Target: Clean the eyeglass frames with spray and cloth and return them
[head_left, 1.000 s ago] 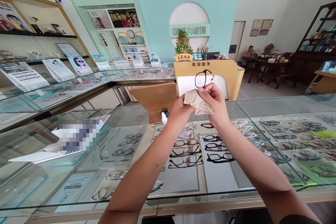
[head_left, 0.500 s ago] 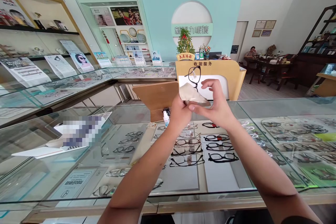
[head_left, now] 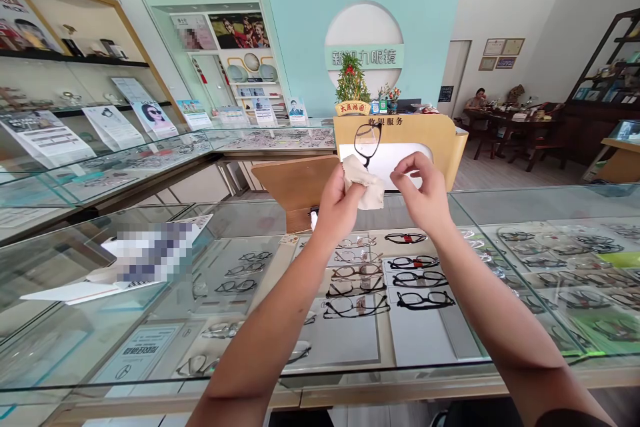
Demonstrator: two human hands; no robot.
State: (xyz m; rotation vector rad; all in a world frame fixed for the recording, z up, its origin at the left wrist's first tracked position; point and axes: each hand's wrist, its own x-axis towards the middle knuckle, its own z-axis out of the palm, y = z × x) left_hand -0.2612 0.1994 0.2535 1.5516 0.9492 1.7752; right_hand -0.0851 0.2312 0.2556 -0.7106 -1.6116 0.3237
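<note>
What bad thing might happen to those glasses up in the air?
Only the left hand holds the glasses, through a cloth; the right hand is off them. They might slip and drop onto the glass counter below, and could get scratched. Squeezing the cloth hard might bend the thin frame.

Both bare forearms stretched forward, left hand (head_left: 340,203) closed in a fist-like grip, right hand (head_left: 424,195) raised beside it, fingers (head_left: 406,163) loosely curled, holding nothing
</note>
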